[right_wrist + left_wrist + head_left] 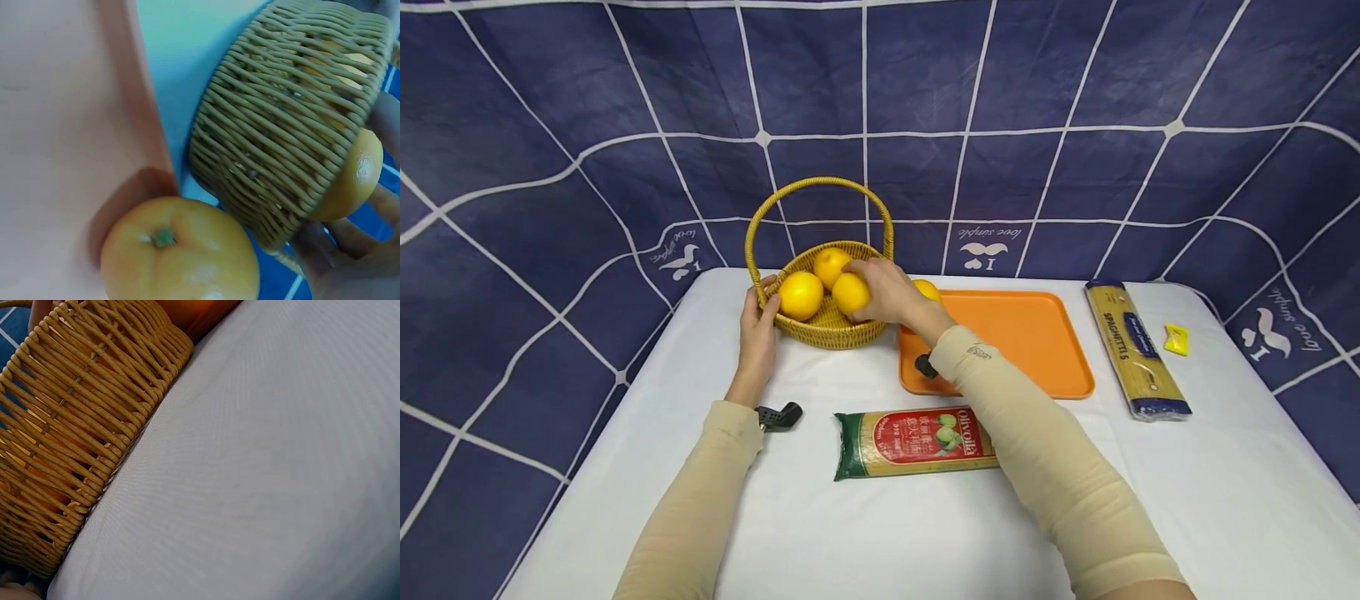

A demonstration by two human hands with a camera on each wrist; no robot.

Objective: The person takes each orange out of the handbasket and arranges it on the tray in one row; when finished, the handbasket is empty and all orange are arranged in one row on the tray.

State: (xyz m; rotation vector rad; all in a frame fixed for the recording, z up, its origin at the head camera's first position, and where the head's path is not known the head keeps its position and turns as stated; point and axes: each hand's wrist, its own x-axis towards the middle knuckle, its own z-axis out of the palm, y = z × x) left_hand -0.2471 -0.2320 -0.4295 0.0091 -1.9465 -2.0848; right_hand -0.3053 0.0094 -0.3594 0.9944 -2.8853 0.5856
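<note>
At the back left of the tabletop [850, 542]: one woven basket [835, 336], oval, golden brown, with a tall arched handle [820, 181]. Its left end is gripped by the left hand [757, 337], the thumb laid over the rim near the foot of the handle and the fingers set along the outer side; the forearm is extended forward from the lower left. Above the right half of the basket, a held orange [850, 294] is grasped by the right hand [886, 289], which is reached in from the right with the palm turned down and the fingers curled round the fruit. Two more oranges [801, 296] are contained in the basket. Both forearms are covered by beige sleeves [688, 500].

Tabletop: covered in white cloth. Just right of the basket is placed an orange tray [1015, 342], with a single orange [928, 288] at its back left corner, partly hidden by the right wrist. Nearer the front, an Olivoila pasta pack [917, 442] is laid crosswise, its right end covered by a sleeve. Farther right are set a spaghetti pack [1138, 350] and a small yellow packet [1177, 339].

Room: enclosed by dark blue fabric [925, 92], patterned with white grid lines and moustache prints.
</note>
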